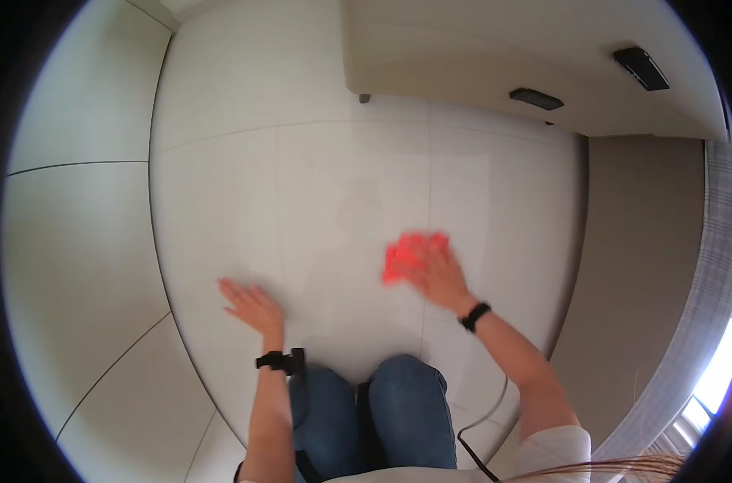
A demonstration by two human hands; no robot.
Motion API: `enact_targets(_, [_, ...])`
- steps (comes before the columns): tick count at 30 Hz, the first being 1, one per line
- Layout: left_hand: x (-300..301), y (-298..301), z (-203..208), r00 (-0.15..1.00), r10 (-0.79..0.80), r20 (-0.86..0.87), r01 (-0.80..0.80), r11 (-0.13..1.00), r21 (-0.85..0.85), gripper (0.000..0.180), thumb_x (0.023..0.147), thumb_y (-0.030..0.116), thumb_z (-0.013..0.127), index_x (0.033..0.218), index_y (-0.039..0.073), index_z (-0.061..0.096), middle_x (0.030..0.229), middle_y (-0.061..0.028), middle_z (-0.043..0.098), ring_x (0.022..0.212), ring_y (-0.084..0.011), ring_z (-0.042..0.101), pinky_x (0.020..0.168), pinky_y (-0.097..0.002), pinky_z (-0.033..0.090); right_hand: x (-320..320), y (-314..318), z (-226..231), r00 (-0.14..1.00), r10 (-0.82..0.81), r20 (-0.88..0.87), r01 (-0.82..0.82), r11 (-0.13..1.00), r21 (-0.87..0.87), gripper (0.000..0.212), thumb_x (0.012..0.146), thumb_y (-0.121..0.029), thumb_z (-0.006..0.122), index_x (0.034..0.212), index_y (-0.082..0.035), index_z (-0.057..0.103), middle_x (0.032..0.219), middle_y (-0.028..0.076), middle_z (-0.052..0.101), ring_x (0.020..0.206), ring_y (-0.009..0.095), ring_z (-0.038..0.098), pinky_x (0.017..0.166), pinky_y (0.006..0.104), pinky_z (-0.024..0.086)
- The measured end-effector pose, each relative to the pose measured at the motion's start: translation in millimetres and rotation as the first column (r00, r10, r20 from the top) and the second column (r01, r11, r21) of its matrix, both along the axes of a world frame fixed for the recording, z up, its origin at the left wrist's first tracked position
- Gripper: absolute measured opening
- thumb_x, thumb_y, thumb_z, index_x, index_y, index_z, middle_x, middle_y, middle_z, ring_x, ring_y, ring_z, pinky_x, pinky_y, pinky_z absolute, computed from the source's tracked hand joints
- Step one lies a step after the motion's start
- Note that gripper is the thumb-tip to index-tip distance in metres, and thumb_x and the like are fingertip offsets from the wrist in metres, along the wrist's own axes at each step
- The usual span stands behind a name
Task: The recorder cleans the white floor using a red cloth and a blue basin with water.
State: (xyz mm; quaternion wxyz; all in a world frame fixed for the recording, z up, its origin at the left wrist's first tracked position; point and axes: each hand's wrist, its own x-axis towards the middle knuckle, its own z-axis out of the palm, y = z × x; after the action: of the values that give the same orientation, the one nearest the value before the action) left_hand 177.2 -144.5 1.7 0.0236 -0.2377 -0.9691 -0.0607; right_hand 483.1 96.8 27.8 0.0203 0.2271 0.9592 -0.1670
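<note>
A bright red cloth [401, 256] lies bunched on the pale tiled floor [342, 197], ahead of my right knee. Over it rests my right hand [441, 278], fingers pressing the cloth down; hand and cloth are slightly blurred, and the palm hides part of the cloth. My left hand [255, 307] is off to the left, low over or on the floor, holding nothing, with its fingers stretched out and apart. I cannot tell whether its fingertips touch the tiles. Each wrist has a black band.
White cabinet panels [80, 233] line the left side. At the far right stands a cream piece of furniture [462, 56] on short dark legs, with two black handles. A taupe panel [639, 233] and a plaid curtain [708, 241] bound the right. A cable [488, 414] runs beside my knees [406, 402].
</note>
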Motion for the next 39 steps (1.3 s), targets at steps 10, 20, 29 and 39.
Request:
enact_targets(10, [160, 61, 9, 0.867, -0.401, 0.296, 0.368, 0.916, 0.163, 0.054, 0.094, 0.018, 0.039, 0.144, -0.002, 0.031, 0.153, -0.0149, 0.029, 0.142, -0.0313, 0.024, 0.114, -0.0550, 0.004, -112, 221, -27, 0.897, -0.441, -0.045, 0.443, 0.889, 0.119, 0.048, 0.095, -0.048, 0.041, 0.142, -0.037, 0.039, 0.155, 0.004, 0.024, 0.143, 0.031, 0.018, 0.114, 0.0546, 0.012])
enact_targets(20, [162, 62, 8, 0.886, -0.377, 0.270, 0.378, 0.924, 0.049, 0.058, 0.092, 0.019, 0.037, 0.145, -0.002, 0.029, 0.153, -0.0154, 0.027, 0.143, -0.0305, 0.023, 0.115, -0.0542, 0.004, 9, 38, -8, 0.998, -0.069, -0.004, 0.069, 0.998, 0.012, 0.041, 0.087, -0.031, 0.059, 0.127, -0.028, 0.058, 0.150, 0.009, 0.032, 0.137, 0.037, 0.027, 0.111, 0.0619, 0.017])
enact_targets(29, [163, 68, 7, 0.892, -0.390, 0.230, 0.390, 0.920, 0.048, 0.059, 0.092, 0.019, 0.036, 0.145, -0.003, 0.028, 0.153, -0.0162, 0.027, 0.143, -0.0305, 0.022, 0.114, -0.0549, 0.004, 141, -94, 4, 0.986, 0.122, 0.110, -0.090, 0.961, -0.262, 0.037, 0.082, -0.031, 0.063, 0.119, -0.037, 0.061, 0.138, -0.004, 0.049, 0.130, 0.024, 0.039, 0.107, 0.0549, 0.028])
enact_targets(39, [162, 69, 5, 0.894, -0.392, 0.216, 0.390, 0.919, 0.050, 0.059, 0.091, 0.019, 0.037, 0.145, -0.002, 0.028, 0.153, -0.0153, 0.027, 0.143, -0.0305, 0.022, 0.115, -0.0538, 0.005, -1, 262, -56, 0.804, -0.587, -0.095, 0.588, 0.761, 0.274, 0.049, 0.097, -0.046, 0.039, 0.143, -0.031, 0.038, 0.155, 0.006, 0.024, 0.143, 0.033, 0.018, 0.113, 0.0576, 0.012])
